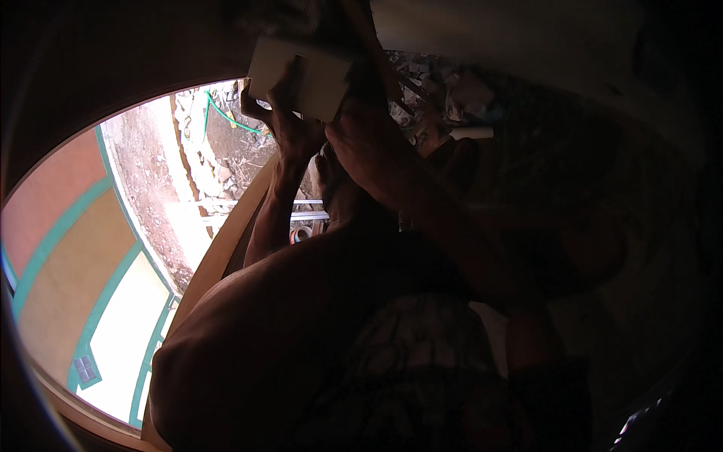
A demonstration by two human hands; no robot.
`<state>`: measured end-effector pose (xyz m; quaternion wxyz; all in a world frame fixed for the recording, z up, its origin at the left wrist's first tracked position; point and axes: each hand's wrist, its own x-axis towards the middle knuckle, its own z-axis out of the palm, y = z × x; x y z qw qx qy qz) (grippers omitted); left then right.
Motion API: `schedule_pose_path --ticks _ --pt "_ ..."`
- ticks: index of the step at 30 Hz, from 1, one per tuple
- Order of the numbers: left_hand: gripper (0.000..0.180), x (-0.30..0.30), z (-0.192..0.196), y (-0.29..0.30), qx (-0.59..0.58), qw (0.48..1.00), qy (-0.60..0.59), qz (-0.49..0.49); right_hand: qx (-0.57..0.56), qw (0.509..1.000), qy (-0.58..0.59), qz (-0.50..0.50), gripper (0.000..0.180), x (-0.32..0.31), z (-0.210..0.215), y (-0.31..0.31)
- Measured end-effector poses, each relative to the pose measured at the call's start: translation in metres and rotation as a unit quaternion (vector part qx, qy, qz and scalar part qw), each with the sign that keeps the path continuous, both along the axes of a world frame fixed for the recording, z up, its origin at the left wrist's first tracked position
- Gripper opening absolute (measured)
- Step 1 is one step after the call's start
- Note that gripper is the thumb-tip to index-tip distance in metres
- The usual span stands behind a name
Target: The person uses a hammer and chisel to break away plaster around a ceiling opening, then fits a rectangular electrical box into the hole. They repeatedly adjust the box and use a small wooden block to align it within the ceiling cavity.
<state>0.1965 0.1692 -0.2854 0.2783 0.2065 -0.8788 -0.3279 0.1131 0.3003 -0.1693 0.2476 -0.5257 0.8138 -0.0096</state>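
Note:
A pale, flat-sided rectangular piece (325,84), perhaps a board or a box, is raised at the top middle of the head view. My left hand (290,129) grips it from below and on its left, with fingers bent around its lower edge. Close by, my right hand (360,145) is closed at the piece's lower right corner. Deep shadow hides most of those fingers and whatever they may hold. A dark shape, finger or shadow, crosses the face of the piece.
Sunlit rubble (226,162) with a green hose (226,119) lies beyond a curved wooden edge (218,260) on the left. Farther out stands a painted wall (83,248) with green bands. More debris (463,94) and a pale tube (472,132) lie at right.

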Motion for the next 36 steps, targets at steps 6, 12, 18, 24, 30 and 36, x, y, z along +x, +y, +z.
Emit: schedule_pose_path --ticks 6,12,18,24,30,36 --pt "0.107 -0.004 -0.012 -0.005 0.030 0.999 0.011 0.003 -0.073 0.996 0.023 -0.045 0.017 0.009 0.003 0.010" --pt "0.090 -0.002 0.003 -0.002 0.012 1.000 0.025 0.014 -0.054 0.996 0.064 0.003 0.014 0.000 0.005 0.000" --pt "0.087 -0.003 0.002 -0.002 0.011 1.000 0.023 0.012 -0.046 0.998 0.020 -0.038 0.013 -0.002 0.000 0.000" --pt "0.092 -0.005 -0.003 -0.004 0.004 0.999 0.041 -0.001 -0.040 0.995 0.089 0.015 0.012 0.005 -0.010 0.001" --pt "0.099 0.000 0.001 -0.001 0.009 0.999 0.028 0.015 -0.013 0.994 0.099 0.038 0.015 0.005 0.002 0.011" --pt "0.108 -0.005 0.007 0.001 0.029 0.999 0.032 0.000 -0.140 0.987 0.084 0.008 0.019 0.002 -0.024 0.024"
